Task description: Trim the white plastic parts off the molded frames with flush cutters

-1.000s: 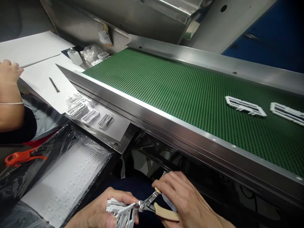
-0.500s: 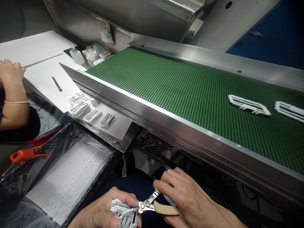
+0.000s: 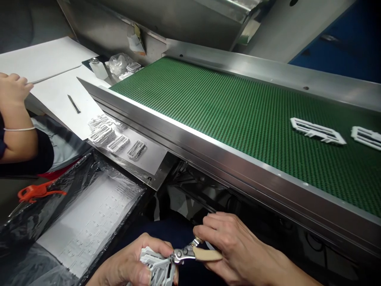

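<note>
At the bottom of the head view, my left hand (image 3: 133,260) is closed around a few white slotted plastic parts (image 3: 157,268), stacked together. My right hand (image 3: 235,248) grips a pair of nippers (image 3: 205,253) with cream handles and short metal jaws. The jaws meet the edge of the white parts beside my left thumb; their exact bite is too small to make out. Two similar white plastic frames (image 3: 317,131) lie on the green conveyor belt (image 3: 208,103), the farther right one cut by the picture's edge.
A metal rail (image 3: 190,137) borders the belt in front of me. On the side table is a pile of white parts (image 3: 101,129). A black-lined bin (image 3: 18,234) holds a printed sheet (image 3: 80,226); an orange-handled tool (image 3: 37,192) lies by it. Another person's arm (image 3: 18,115) rests at left.
The nippers' handles have tilted slightly, with the jaws still at the white parts. My view has shifted a little, so the surroundings sit slightly farther right.
</note>
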Motion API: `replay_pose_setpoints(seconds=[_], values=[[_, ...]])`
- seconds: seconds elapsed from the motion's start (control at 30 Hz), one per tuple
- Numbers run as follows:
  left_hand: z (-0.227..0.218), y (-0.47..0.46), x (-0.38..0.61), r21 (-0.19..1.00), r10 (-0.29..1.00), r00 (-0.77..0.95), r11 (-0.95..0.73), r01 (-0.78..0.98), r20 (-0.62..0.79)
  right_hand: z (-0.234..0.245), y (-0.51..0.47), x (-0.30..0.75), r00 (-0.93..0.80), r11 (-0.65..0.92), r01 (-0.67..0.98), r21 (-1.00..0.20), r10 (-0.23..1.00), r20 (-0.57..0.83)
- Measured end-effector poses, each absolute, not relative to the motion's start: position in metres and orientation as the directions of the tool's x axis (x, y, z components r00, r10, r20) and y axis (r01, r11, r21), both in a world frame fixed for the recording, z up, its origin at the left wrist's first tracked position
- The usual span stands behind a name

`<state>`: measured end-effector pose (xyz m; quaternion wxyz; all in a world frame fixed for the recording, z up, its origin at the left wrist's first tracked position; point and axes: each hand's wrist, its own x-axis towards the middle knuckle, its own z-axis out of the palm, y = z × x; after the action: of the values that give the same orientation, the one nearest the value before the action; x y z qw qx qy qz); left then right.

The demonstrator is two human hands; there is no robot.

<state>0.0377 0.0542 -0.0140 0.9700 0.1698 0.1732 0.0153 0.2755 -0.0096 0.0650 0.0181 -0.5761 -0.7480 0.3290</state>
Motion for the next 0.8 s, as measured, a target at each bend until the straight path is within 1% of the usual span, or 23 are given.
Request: replay_pose_setpoints(seconds=[0.03,0.1,0.17,0.23,0.3,0.37,0.43,0.53,0.6,0.67,0.73,0.8], values=[[-0.013,0.056,0.039,0.329,0.075,0.935,0.943,0.047,-0.348,0.063,-0.009,0.274,-0.302,0.048,0.829,-0.557,0.877,-0.375],[-0.011,0.058,0.039,0.306,0.055,0.926,0.95,0.066,-0.373,0.06,-0.01,0.27,-0.205,-0.151,0.751,-0.643,0.872,-0.445],[-0.011,0.058,0.039,0.277,0.055,0.925,0.959,0.055,-0.376,0.059,-0.011,0.263,-0.105,-0.344,0.637,-0.69,0.848,-0.52],[-0.013,0.058,0.038,0.264,0.069,0.922,0.964,0.038,-0.382,0.058,-0.012,0.255,-0.041,-0.472,0.522,-0.71,0.818,-0.574],[-0.015,0.058,0.038,0.279,0.104,0.912,0.96,0.012,-0.398,0.058,-0.01,0.246,-0.001,-0.541,0.435,-0.719,0.799,-0.602],[-0.016,0.057,0.038,0.305,0.133,0.897,0.952,0.002,-0.422,0.056,-0.007,0.237,0.037,-0.567,0.402,-0.719,0.795,-0.606],[-0.018,0.055,0.038,0.307,0.147,0.884,0.952,-0.004,-0.444,0.052,-0.003,0.23,0.052,-0.548,0.41,-0.729,0.812,-0.581],[-0.024,0.05,0.036,0.267,0.179,0.873,0.962,-0.058,-0.454,0.039,-0.001,0.227,-0.003,-0.456,0.404,-0.793,0.866,-0.5],[-0.029,0.045,0.033,0.235,0.22,0.861,0.964,-0.121,-0.458,0.027,-0.003,0.231,0.031,-0.423,0.387,-0.819,0.894,-0.447],[-0.033,0.041,0.03,0.22,0.263,0.838,0.96,-0.176,-0.477,0.017,-0.006,0.239,0.147,-0.458,0.417,-0.785,0.886,-0.439],[-0.034,0.041,0.029,0.217,0.293,0.798,0.954,-0.207,-0.526,0.012,-0.008,0.246,0.248,-0.52,0.484,-0.704,0.853,-0.459],[-0.032,0.044,0.031,0.224,0.307,0.735,0.951,-0.213,-0.604,0.013,-0.007,0.248,0.276,-0.539,0.532,-0.653,0.839,-0.468]])
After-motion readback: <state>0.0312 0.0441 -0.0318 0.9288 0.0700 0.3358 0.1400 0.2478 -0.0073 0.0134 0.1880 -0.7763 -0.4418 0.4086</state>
